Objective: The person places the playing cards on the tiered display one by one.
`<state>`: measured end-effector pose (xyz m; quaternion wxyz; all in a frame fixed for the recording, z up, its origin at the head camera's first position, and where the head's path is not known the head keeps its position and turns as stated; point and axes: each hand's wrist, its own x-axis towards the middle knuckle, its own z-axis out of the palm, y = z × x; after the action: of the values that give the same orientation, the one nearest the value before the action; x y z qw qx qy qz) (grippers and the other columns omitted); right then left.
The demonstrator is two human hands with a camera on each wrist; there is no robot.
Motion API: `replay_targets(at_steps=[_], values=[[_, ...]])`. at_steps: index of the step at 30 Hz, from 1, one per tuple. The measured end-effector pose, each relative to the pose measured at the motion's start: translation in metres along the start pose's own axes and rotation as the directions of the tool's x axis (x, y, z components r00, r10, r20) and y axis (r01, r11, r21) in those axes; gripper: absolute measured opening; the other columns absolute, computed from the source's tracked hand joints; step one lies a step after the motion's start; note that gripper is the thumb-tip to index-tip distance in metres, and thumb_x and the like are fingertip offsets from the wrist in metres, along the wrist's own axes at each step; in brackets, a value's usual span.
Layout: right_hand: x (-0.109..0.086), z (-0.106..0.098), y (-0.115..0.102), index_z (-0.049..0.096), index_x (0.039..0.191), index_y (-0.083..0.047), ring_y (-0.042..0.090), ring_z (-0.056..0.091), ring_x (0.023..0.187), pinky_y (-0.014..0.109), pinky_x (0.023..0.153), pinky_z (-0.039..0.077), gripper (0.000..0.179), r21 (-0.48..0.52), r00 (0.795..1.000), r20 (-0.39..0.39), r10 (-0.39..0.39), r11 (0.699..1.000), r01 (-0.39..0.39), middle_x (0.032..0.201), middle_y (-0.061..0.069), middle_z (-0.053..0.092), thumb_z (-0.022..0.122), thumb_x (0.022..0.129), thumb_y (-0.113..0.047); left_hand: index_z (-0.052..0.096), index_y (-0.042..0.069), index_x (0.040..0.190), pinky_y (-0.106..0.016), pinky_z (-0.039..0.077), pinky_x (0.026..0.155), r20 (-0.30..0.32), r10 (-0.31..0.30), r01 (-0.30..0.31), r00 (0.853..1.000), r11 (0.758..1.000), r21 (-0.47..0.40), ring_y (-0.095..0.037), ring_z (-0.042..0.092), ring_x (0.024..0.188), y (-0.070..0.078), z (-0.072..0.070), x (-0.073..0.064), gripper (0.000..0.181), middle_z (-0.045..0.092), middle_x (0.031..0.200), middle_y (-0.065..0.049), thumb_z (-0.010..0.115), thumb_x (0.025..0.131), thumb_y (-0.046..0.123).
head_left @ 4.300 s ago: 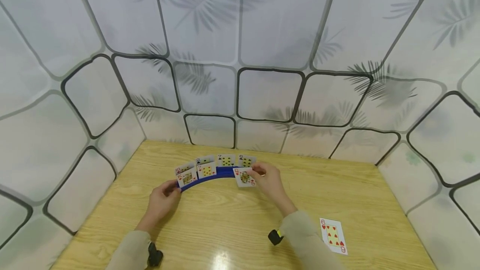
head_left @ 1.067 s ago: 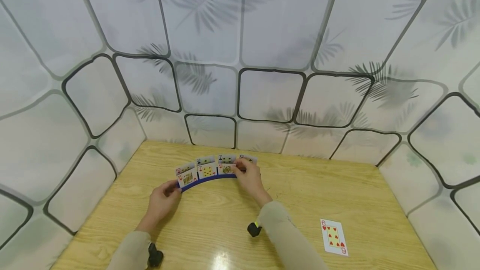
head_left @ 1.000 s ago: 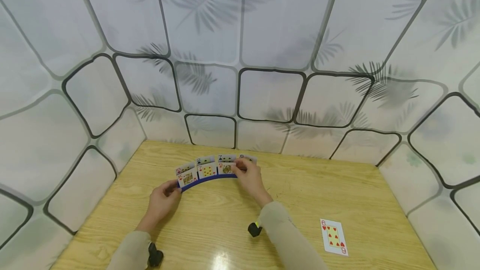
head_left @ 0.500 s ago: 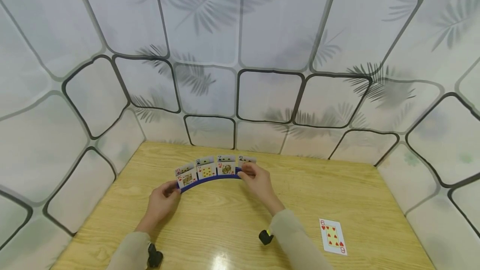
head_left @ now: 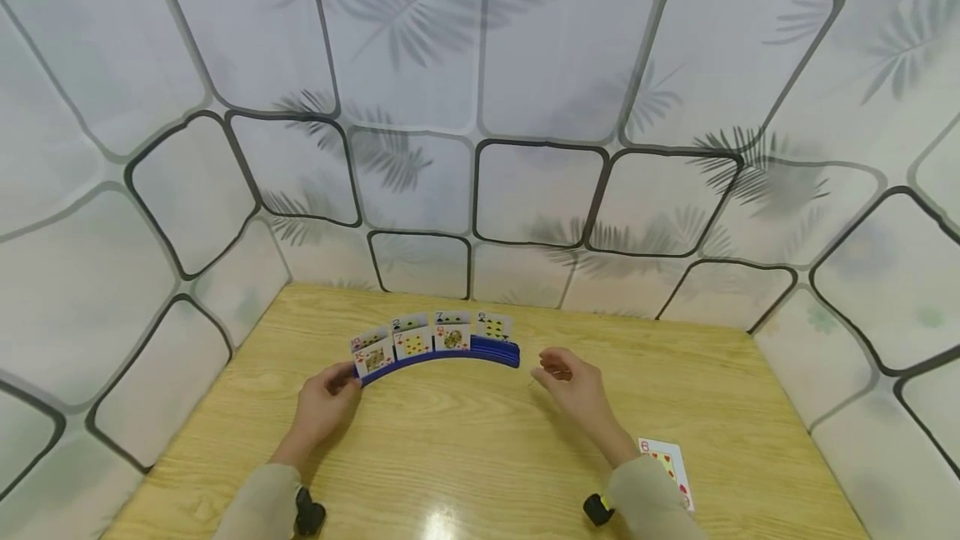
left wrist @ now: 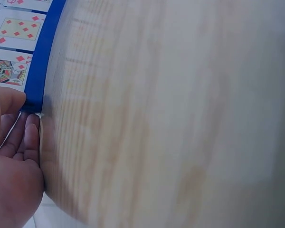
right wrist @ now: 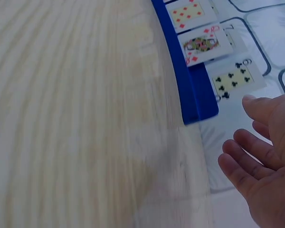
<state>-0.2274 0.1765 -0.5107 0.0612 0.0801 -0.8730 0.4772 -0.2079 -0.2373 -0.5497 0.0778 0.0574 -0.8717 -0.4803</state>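
Note:
A curved blue playing card holder [head_left: 495, 352] stands on the table with cards in two rows. Its front row holds a king of diamonds [head_left: 375, 358], a seven of diamonds [head_left: 413, 344] and a queen of diamonds [right wrist: 202, 44]. The back row includes a six of clubs [right wrist: 233, 79] at the right end, where the front slot shows bare blue. My left hand [head_left: 324, 402] pinches the holder's left end, thumb at the front corner by the king. Off the holder's right end, my right hand [head_left: 576, 390] is in the air, fingers loosely bent and holding nothing.
A six of hearts [head_left: 681, 473] lies face up on the wooden table [head_left: 450, 440] at the right, partly covered by my right sleeve. Patterned fabric walls [head_left: 540, 190] rise behind the table and at both sides.
The queen of diamonds went from my right hand into the holder's front row, beside the seven. My right hand released it and moved right, off the holder. My left hand stayed put.

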Motion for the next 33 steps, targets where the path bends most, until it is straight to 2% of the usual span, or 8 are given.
replay_targets(at_steps=[4, 10, 16, 22, 24, 30, 33], values=[[-0.014, -0.019, 0.013, 0.069, 0.132, -0.005, 0.025, 0.071, 0.109, 0.027, 0.092, 0.058, 0.041, -0.047, 1.000, -0.005, 0.015, 0.999, -0.015, 0.122, 0.013, 0.075, 0.078, 0.097, -0.024, 0.068, -0.006, 0.133, -0.020, 0.053, 0.083, -0.001, -0.008, 0.008, 1.000, 1.000, 0.009, -0.019, 0.067, 0.099, -0.001, 0.001, 0.001, 0.035, 0.074, 0.119, -0.023, 0.065, 0.099, 0.004], [-0.037, -0.045, 0.029, 0.068, 0.133, -0.002, 0.028, 0.070, 0.111, 0.027, 0.092, 0.057, 0.045, -0.121, 1.000, -0.022, -0.013, 0.993, 0.010, 0.127, 0.013, 0.074, 0.078, 0.097, -0.027, 0.067, -0.006, 0.133, -0.020, 0.052, 0.083, 0.006, -0.015, 0.015, 1.000, 1.000, 0.013, -0.019, 0.066, 0.098, 0.001, 0.000, 0.001, 0.035, 0.074, 0.119, -0.023, 0.064, 0.099, 0.004], [-0.056, -0.067, 0.042, 0.068, 0.134, -0.005, 0.028, 0.069, 0.114, 0.031, 0.092, 0.058, 0.047, -0.171, 0.998, -0.048, 0.044, 0.984, -0.052, 0.130, 0.012, 0.073, 0.077, 0.097, -0.033, 0.068, -0.006, 0.132, -0.021, 0.051, 0.080, 0.001, -0.019, 0.019, 1.000, 1.000, 0.012, -0.016, 0.064, 0.094, 0.004, -0.001, -0.002, 0.035, 0.075, 0.115, -0.022, 0.065, 0.098, 0.003], [-0.074, -0.086, 0.053, 0.067, 0.135, -0.004, 0.032, 0.067, 0.118, 0.027, 0.092, 0.056, 0.049, -0.245, 0.995, -0.094, 0.038, 0.968, -0.060, 0.132, 0.013, 0.073, 0.076, 0.098, -0.035, 0.069, -0.006, 0.131, -0.021, 0.050, 0.079, -0.011, -0.019, 0.019, 1.000, 1.000, 0.013, -0.016, 0.062, 0.092, 0.001, 0.000, -0.002, 0.035, 0.075, 0.113, -0.022, 0.066, 0.098, 0.003], [-0.079, -0.092, 0.055, 0.066, 0.137, -0.003, 0.035, 0.066, 0.121, 0.032, 0.094, 0.056, 0.051, -0.263, 0.995, -0.092, 0.045, 0.962, -0.068, 0.134, 0.015, 0.071, 0.076, 0.098, -0.036, 0.068, -0.006, 0.132, -0.021, 0.050, 0.080, -0.010, -0.018, 0.018, 1.000, 1.000, 0.017, -0.015, 0.062, 0.093, 0.000, 0.000, -0.001, 0.035, 0.075, 0.114, -0.022, 0.066, 0.098, 0.003], [-0.093, -0.110, 0.061, 0.062, 0.141, 0.001, 0.049, 0.059, 0.126, 0.062, 0.100, 0.053, 0.061, -0.296, 0.990, -0.053, 0.133, 0.944, -0.142, 0.144, 0.028, 0.061, 0.077, 0.097, -0.039, 0.069, -0.005, 0.132, -0.020, 0.050, 0.078, -0.006, -0.023, 0.023, 1.000, 1.000, 0.002, -0.014, 0.061, 0.091, 0.002, -0.001, 0.000, 0.035, 0.075, 0.116, -0.021, 0.065, 0.098, 0.004], [-0.099, -0.117, 0.066, 0.062, 0.140, 0.002, 0.054, 0.056, 0.128, 0.067, 0.099, 0.051, 0.062, -0.345, 0.990, -0.046, 0.135, 0.928, -0.142, 0.143, 0.031, 0.060, 0.078, 0.096, -0.040, 0.069, -0.005, 0.132, -0.020, 0.049, 0.077, -0.004, -0.025, 0.025, 1.000, 1.000, -0.012, -0.014, 0.061, 0.089, 0.004, -0.001, -0.001, 0.035, 0.075, 0.116, -0.022, 0.064, 0.098, 0.004]])
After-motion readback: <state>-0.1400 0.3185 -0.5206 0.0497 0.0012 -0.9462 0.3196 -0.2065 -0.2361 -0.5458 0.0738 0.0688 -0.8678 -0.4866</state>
